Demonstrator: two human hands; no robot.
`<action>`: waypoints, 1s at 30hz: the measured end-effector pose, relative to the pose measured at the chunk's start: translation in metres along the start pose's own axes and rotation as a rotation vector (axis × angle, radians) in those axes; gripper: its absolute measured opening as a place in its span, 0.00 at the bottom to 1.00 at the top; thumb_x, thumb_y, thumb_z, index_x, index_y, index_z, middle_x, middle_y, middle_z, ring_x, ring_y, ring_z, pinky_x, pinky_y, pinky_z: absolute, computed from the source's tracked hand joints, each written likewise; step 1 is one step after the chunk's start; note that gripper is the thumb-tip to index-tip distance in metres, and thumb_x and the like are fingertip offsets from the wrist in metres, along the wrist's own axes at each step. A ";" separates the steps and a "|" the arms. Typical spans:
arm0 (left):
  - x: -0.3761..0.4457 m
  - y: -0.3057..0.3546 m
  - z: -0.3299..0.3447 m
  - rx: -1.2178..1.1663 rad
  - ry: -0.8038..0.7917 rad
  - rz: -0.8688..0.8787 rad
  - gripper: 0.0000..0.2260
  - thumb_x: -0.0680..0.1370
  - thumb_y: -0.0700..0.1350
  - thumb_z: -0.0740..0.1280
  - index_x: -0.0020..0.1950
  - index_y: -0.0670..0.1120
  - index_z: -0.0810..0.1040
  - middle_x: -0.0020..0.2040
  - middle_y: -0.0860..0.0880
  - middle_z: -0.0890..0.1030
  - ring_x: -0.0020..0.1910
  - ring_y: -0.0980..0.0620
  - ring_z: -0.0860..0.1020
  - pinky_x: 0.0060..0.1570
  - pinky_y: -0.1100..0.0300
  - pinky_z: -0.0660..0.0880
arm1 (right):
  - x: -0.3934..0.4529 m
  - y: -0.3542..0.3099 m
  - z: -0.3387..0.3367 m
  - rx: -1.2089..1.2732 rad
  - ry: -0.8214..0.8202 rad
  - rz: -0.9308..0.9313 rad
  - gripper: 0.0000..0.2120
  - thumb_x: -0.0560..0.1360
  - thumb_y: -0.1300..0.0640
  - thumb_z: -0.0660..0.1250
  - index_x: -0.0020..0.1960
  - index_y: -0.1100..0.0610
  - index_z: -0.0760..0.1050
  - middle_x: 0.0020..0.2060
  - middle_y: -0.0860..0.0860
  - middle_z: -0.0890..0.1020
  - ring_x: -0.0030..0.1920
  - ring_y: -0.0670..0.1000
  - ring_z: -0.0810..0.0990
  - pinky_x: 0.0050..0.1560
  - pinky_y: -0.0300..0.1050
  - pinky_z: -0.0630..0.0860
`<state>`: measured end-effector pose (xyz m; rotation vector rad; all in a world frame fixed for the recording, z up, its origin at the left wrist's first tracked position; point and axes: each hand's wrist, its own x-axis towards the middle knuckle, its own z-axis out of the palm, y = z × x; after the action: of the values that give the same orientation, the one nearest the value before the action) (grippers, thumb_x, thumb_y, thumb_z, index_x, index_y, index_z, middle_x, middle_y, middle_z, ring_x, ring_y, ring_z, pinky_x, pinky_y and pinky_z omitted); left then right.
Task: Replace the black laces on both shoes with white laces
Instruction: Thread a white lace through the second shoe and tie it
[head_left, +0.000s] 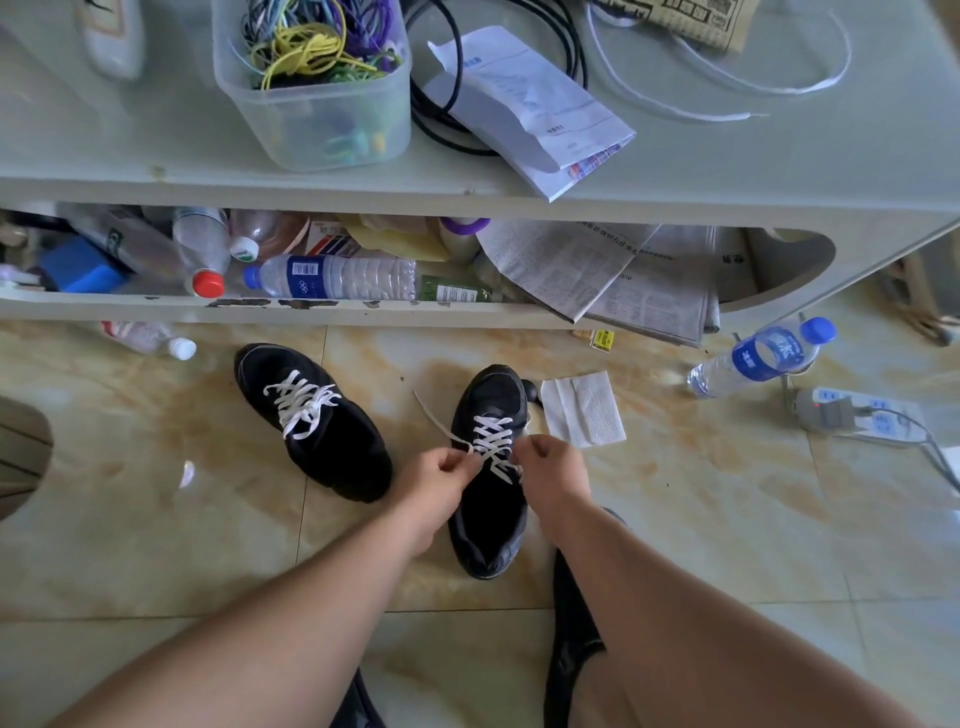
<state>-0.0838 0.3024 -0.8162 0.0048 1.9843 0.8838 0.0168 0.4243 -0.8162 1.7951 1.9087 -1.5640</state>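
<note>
Two black shoes stand on the tiled floor. The left shoe (311, 421) carries a white lace, tied loosely over its tongue. The right shoe (491, 467) has a white lace (491, 434) criss-crossed through its eyelets. My left hand (441, 475) pinches one end of that lace, whose free tail (434, 415) trails up and left across the floor. My right hand (550, 465) has its fingers curled at the shoe's right edge, gripping the other end of the lace.
A low table (208, 150) stands just beyond the shoes, bearing a plastic tub of coloured laces (311, 88), black cable, papers and another white lace (727, 98). Its shelf holds bottles and newspapers. A folded tissue (582, 410), a water bottle (758, 358) and a power strip (857, 415) lie on the floor.
</note>
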 end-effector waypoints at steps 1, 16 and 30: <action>0.001 -0.002 -0.001 0.040 -0.014 0.020 0.10 0.82 0.57 0.70 0.53 0.51 0.82 0.50 0.54 0.85 0.48 0.55 0.81 0.46 0.59 0.76 | 0.000 -0.003 0.000 0.015 -0.015 0.008 0.15 0.81 0.51 0.65 0.41 0.57 0.82 0.31 0.49 0.80 0.32 0.50 0.73 0.37 0.44 0.70; -0.003 0.051 -0.015 0.291 -0.073 0.423 0.08 0.83 0.54 0.68 0.47 0.64 0.84 0.45 0.62 0.86 0.46 0.56 0.83 0.45 0.60 0.77 | -0.026 -0.041 -0.006 -0.221 -0.384 -0.203 0.10 0.81 0.59 0.64 0.40 0.53 0.75 0.34 0.49 0.77 0.38 0.51 0.75 0.39 0.43 0.71; -0.003 0.032 -0.023 0.438 -0.214 0.389 0.11 0.86 0.50 0.62 0.58 0.58 0.85 0.46 0.54 0.87 0.43 0.54 0.83 0.46 0.58 0.78 | -0.005 -0.061 -0.035 -0.576 -0.254 -0.383 0.07 0.76 0.51 0.74 0.43 0.54 0.84 0.37 0.51 0.82 0.36 0.51 0.76 0.34 0.43 0.74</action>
<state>-0.1101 0.3120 -0.7880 0.7264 1.9636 0.6341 -0.0104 0.4581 -0.7606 0.9981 2.3384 -1.0766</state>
